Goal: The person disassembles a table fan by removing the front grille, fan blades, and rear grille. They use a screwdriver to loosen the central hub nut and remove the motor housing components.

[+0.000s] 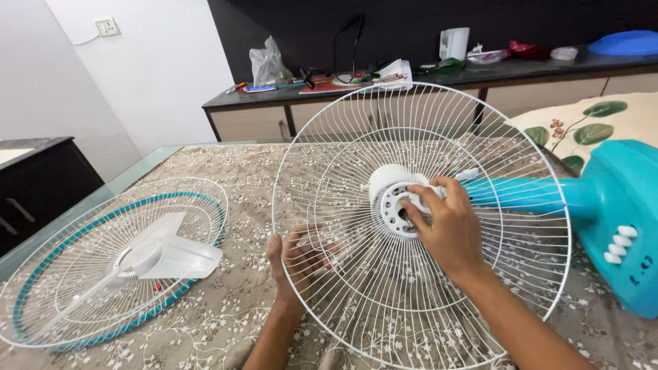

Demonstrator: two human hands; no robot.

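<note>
Left hand grips the lower wires of the white rear fan guard, standing upright on the patterned bed cover. Right hand reaches inside, fingers closed on the white ring nut at the motor hub. Teal fan base lies right; front guard with blade lies left
</note>
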